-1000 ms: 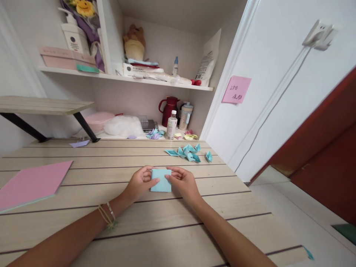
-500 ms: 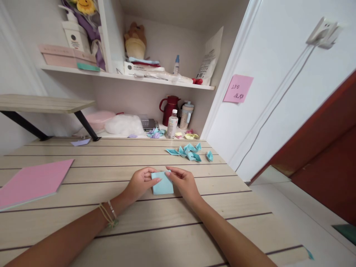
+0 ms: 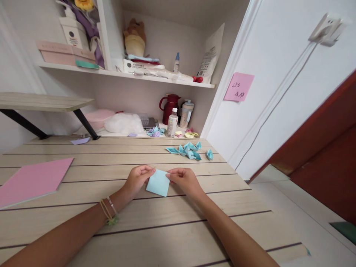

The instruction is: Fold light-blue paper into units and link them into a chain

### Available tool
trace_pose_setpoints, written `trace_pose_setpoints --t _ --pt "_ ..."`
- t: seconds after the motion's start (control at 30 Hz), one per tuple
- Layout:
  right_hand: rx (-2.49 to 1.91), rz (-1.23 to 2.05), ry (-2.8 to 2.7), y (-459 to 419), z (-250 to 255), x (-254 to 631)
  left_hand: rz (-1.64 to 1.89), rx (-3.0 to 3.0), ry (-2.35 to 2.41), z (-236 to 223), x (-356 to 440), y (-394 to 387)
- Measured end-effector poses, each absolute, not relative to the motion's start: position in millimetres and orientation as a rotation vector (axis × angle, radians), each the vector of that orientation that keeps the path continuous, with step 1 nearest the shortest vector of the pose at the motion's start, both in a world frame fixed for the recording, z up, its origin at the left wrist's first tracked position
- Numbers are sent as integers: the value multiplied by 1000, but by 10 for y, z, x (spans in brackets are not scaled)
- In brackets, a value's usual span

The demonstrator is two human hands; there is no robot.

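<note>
Between my hands, just above the wooden-slat tabletop, is a light blue square of paper (image 3: 158, 184), tilted so that its corners point off the slat lines. My left hand (image 3: 139, 177) pinches its upper left corner between thumb and fingers. At the upper right corner, my right hand (image 3: 182, 179) grips the paper with the thumb on top. Its other fingers are partly hidden behind the sheet. Beyond my hands lie several folded teal paper boats (image 3: 189, 150), with one more paper boat (image 3: 209, 154) a little apart on the right.
A pink sheet stack (image 3: 36, 180) lies at the left. Behind the table stand a clear bottle (image 3: 172, 123), a dark red jug (image 3: 169, 107) and a tumbler (image 3: 186, 114). A small raised shelf (image 3: 44, 102) with black legs is at the back left.
The blue paper has turned clockwise and slid slightly left. My left thumb has shifted to its upper corner, and my right thumb from the top edge to the right corner.
</note>
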State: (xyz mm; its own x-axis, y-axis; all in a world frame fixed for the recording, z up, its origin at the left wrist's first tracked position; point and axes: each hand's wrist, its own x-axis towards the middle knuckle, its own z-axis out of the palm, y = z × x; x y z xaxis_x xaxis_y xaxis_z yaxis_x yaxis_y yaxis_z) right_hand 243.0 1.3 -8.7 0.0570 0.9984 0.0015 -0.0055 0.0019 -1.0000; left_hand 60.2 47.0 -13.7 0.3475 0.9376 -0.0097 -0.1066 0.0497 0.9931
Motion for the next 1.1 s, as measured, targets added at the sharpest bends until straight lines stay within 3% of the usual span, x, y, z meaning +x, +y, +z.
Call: trace_pose_setpoints --t 0.5,1.1 --pt "-1284 1366 -1138 24 -16 2582 945 1517 933 -175 634 440" --pt "-1187 1477 -1038 16 -26 2582 824 1309 833 -108 596 475"
